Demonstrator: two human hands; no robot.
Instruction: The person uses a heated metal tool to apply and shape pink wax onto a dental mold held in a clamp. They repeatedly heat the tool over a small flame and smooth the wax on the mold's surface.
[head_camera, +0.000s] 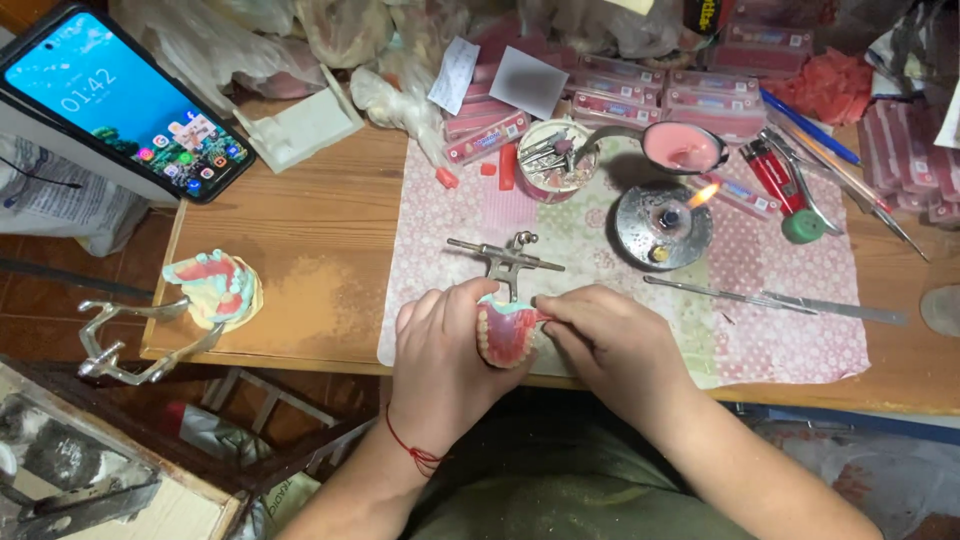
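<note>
A person's left hand (445, 350) was wrapped around a denture model (503, 332), pink wax gums set with a row of pale teeth, at the near edge of a wooden surface (310, 260). The model was mounted on a metal articulator (505, 258) whose arms reached away over a patterned pink mat (800, 340). The right hand (610, 345) had its fingers pinched together on a thin tool whose tip met the wax just beside the teeth; the tool itself was mostly hidden by the fingers. A red thread bracelet (415, 455) circled the left wrist.

Farther back on the mat, a small spirit lamp (663, 222) burned with an orange flame, and just beyond it stood a spoon of melted pink wax (682, 147). To the left of the lamp was a round tin of burs and instruments (550, 158). Two long metal instruments (775, 297) lay to the right of the hands, and a red lighter (768, 168) lay near the lamp. Stacked pink wax boxes (700, 95) lined the far side.

At the left edge of the surface sat a second denture model on its own articulator (205, 295), well apart from the hands. A lit smartphone (125, 100) lay propped at the far left.
</note>
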